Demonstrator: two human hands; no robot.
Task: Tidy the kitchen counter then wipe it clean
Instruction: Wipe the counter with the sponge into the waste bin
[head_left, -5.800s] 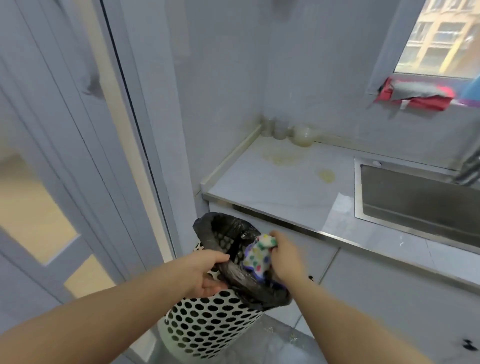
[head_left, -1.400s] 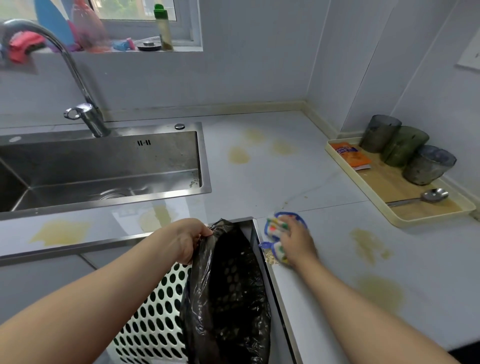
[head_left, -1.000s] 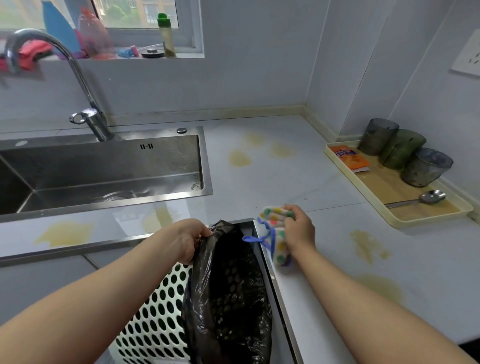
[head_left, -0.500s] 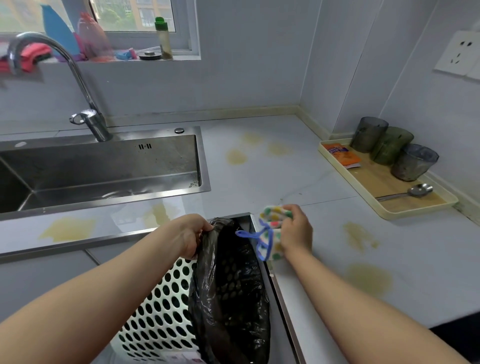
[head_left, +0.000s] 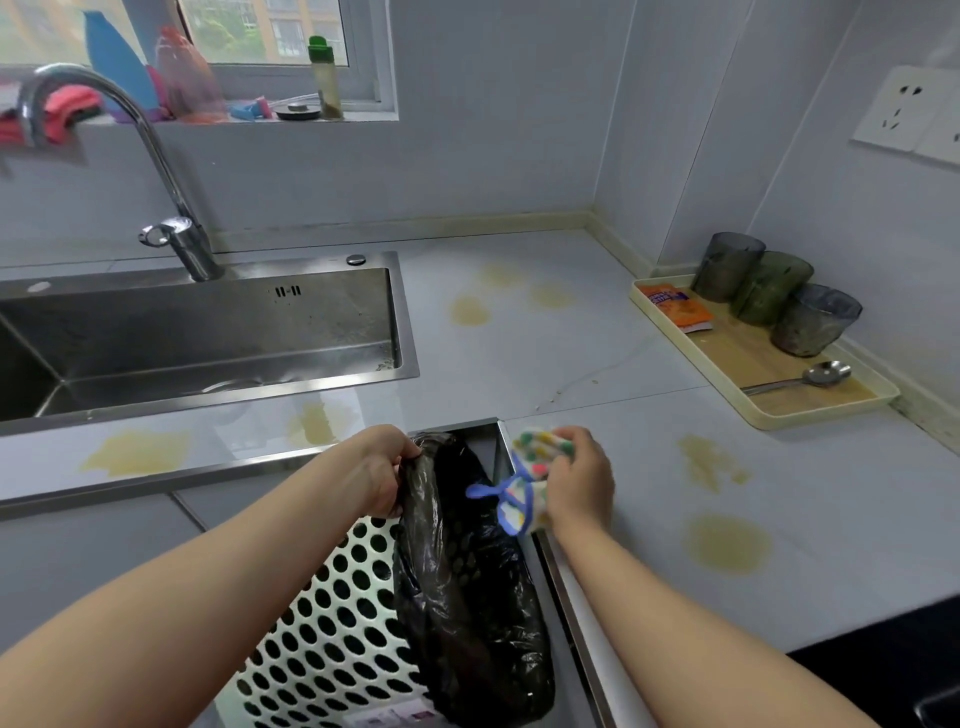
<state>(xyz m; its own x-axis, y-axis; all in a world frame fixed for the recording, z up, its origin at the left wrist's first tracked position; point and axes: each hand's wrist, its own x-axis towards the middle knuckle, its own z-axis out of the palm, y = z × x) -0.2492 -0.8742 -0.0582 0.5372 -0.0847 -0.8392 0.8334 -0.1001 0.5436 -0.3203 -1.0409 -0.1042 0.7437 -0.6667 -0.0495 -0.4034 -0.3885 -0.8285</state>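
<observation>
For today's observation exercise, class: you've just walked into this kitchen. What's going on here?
A person is cleaning up. The left hand grips the rim of the bag lining a bin beside the counter edge. The right hand holds a cloth at that edge, right beside the bag's mouth. Yellow stains on the counter are not yet wiped. A tray with cups and a spoon sits by the wall.

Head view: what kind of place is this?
Most likely a home kitchen: a steel sink with a tap set into a stained counter, and a tray with cups and a spoon by the wall.
</observation>
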